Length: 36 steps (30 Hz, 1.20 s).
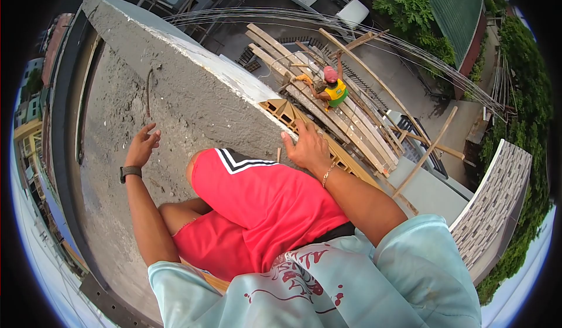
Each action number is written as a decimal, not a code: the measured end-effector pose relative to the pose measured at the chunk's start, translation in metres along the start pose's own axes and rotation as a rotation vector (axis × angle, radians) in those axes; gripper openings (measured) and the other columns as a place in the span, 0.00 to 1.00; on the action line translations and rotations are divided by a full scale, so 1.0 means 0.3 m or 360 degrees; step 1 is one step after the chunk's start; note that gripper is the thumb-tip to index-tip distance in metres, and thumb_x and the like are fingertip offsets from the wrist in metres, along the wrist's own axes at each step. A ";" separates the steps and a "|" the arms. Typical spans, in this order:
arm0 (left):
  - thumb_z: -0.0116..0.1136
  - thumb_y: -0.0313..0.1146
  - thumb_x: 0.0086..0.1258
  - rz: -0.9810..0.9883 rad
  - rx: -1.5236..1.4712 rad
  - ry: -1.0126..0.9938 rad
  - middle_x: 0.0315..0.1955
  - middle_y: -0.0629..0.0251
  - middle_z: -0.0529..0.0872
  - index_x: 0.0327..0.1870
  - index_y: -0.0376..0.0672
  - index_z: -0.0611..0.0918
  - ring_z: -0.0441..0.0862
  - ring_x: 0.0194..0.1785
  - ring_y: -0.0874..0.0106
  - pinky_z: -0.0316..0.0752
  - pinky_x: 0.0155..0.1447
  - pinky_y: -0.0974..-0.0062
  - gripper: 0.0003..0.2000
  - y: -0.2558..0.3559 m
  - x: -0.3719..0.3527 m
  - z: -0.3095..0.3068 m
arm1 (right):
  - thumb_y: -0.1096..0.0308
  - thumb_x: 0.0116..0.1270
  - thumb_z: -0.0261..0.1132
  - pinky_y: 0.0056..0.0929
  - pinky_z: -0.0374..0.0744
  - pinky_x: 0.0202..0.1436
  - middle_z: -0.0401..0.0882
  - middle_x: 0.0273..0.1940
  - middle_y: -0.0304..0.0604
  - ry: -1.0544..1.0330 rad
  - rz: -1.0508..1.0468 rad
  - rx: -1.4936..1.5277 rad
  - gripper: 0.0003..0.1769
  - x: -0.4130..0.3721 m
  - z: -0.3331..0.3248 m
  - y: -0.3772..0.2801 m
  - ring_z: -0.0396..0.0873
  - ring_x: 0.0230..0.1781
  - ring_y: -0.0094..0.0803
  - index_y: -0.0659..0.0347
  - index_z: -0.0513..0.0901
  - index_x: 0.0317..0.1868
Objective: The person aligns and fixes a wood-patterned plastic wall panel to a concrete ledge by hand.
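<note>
My left hand [142,145], below a dark wristwatch [130,172], hovers over rough grey cement [170,111]. Its fingers are loosely bent and apart, with nothing visible in them. Just beyond the fingertips a thin bent metal rod [148,94] stands out of the cement. My right hand [307,148], with a bracelet [329,174] at the wrist, lies palm down near the wall's outer edge with its fingers spread. Beside it runs yellowish wooden framing [287,112]. What lies beneath the right palm is hidden. My bent knee in red shorts [257,193] is between the two hands.
Past the edge there is a drop. On wooden scaffold planks [363,129] lower down is another person [333,88] in a pink cap, one arm raised to a pole. Overhead wires [404,47] cross behind. A white-faced wall top [193,50] slants away at upper left.
</note>
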State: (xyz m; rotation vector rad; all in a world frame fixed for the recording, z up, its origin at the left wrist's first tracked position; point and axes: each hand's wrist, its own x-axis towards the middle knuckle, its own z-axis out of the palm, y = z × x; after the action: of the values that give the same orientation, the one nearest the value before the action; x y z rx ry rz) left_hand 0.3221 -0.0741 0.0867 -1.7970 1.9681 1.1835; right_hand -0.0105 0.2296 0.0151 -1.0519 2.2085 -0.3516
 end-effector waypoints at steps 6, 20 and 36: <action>0.57 0.48 0.70 -0.0016 0.0027 0.0015 0.43 0.65 0.85 0.68 0.48 0.72 0.82 0.40 0.75 0.72 0.41 0.77 0.27 0.015 -0.010 0.002 | 0.40 0.68 0.53 0.53 0.77 0.46 0.76 0.45 0.59 0.0018 -0.0003 0.0012 0.32 0.001 0.005 0.001 0.80 0.43 0.57 0.59 0.71 0.58; 0.57 0.47 0.71 -0.0046 0.0040 0.0022 0.43 0.66 0.85 0.68 0.49 0.72 0.82 0.40 0.77 0.72 0.41 0.78 0.26 0.024 -0.014 0.007 | 0.41 0.68 0.53 0.53 0.77 0.45 0.76 0.44 0.59 0.0038 -0.0026 0.0023 0.32 0.005 0.012 0.006 0.80 0.43 0.58 0.60 0.72 0.58; 0.57 0.47 0.71 -0.0034 -0.0003 0.0020 0.41 0.68 0.85 0.68 0.49 0.73 0.81 0.40 0.77 0.72 0.40 0.78 0.26 0.005 -0.009 0.004 | 0.40 0.68 0.53 0.54 0.76 0.48 0.76 0.46 0.59 -0.0003 -0.0007 0.0027 0.32 0.007 0.013 0.008 0.79 0.45 0.58 0.59 0.71 0.59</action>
State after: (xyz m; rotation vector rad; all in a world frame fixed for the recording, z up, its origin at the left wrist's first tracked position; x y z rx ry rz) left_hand 0.3208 -0.0714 0.0883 -1.8261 1.9500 1.1709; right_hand -0.0104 0.2296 0.0101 -1.0473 2.1981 -0.3705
